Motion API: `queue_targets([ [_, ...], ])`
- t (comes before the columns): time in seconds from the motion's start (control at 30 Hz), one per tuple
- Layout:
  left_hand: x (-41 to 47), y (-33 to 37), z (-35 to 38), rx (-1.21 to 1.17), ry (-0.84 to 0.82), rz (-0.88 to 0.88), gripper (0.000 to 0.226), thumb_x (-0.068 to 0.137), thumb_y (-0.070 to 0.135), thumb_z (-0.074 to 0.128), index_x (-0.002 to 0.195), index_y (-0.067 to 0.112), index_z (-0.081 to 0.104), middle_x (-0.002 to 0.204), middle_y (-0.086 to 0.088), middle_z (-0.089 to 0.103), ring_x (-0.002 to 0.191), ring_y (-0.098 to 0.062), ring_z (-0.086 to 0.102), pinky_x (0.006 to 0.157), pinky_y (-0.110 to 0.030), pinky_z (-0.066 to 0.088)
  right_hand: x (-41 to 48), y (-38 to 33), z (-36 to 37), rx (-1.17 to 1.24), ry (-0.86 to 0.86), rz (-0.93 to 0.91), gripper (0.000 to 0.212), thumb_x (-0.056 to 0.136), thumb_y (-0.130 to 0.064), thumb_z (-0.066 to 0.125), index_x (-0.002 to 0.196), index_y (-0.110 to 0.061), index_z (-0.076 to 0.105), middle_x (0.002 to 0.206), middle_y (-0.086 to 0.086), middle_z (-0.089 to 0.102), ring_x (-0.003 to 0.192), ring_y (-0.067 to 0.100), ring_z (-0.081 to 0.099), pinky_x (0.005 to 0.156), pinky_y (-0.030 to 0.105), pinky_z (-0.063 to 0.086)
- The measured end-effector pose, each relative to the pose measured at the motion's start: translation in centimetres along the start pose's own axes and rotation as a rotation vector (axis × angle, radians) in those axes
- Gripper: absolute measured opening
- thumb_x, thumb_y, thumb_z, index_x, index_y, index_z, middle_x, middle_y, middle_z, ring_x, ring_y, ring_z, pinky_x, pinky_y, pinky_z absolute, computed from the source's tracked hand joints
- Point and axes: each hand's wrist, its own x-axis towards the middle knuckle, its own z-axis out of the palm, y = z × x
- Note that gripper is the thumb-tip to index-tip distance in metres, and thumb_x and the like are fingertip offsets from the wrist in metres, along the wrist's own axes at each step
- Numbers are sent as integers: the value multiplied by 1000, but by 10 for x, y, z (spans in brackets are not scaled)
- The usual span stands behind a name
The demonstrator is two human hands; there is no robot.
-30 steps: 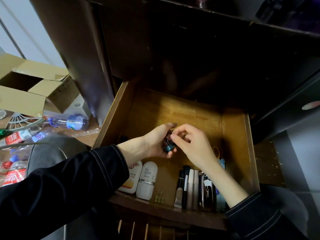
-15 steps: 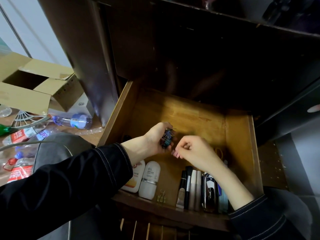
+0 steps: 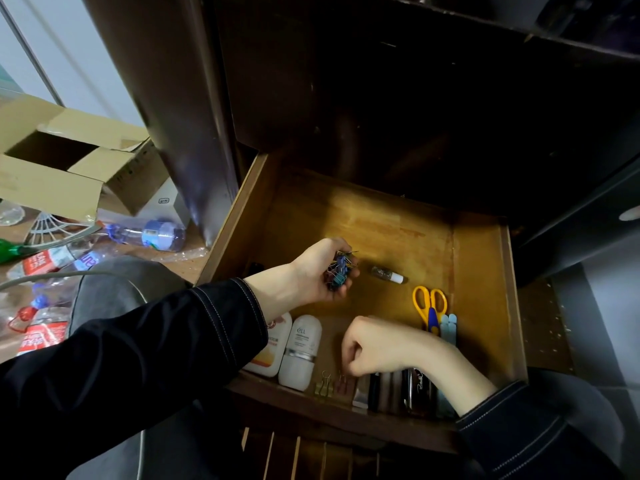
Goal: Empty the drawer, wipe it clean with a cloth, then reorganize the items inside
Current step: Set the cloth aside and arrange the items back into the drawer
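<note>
The reorganizing step was judged to be in hand: the drawer (image 3: 479, 265) stood pulled open, its floor bare in the middle, with things already ranged along its edges. A bunch of coloured clips (image 3: 338, 272) was gripped in the left hand (image 3: 317, 273), fingers (image 3: 337, 244) curled round it, over the drawer floor at about 9 o'clock. The right hand (image 3: 375, 344) was lowered to the front edge at 6 o'clock, fingers bent down onto a pink clip (image 3: 343, 381) just beside a gold clip (image 3: 323, 385). Whether the pink one was pinched or already let go could not be told.

Two bottles (image 3: 300, 351) lay at 7 o'clock, scissors (image 3: 428, 304) at 3 o'clock, and a small vial (image 3: 387, 274) loose near the centre (apparently not yet given a place).

Next, another clip would have to be picked from the bunch and set upright in the front row, touching its neighbour. A light pinch on the wire handles would be called for, so that the standing clips are not knocked over.
</note>
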Motion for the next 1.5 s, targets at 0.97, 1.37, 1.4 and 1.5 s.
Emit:
queue_targets([
  [0.97,-5,3,1,-1,18,8,22,95,27,49,84,13,60,77,-6,60,61,-16,49,53,-24,39,11,-7,16,-10,20,-136,26,90,-28,67,71,-10,66,68,10,62,58,16,47,61,43,47],
  [1.37,-6,4,1,-32,24,12,26,97,29,45,85,11,60,79,-7,61,62,-17,50,50,-24,40,9,-2,-3,-52,295,81,30,90,-39,61,73,-14,66,57,-3,54,52,10,46,50,30,35],
  [1.4,-6,3,1,-47,30,13,28,98,29,43,86,11,61,80,-8,61,63,-17,51,50,-24,40,6,2,-9,-37,419,123,31,91,-39,60,71,-16,65,55,-4,54,51,9,48,50,28,35],
  [1.5,-6,3,1,-65,39,1,27,100,27,40,96,9,59,81,-9,60,62,-18,51,49,-24,41,-3,11,-25,190,841,171,28,98,-42,56,78,-25,66,68,-7,66,66,8,62,59,29,49],
])
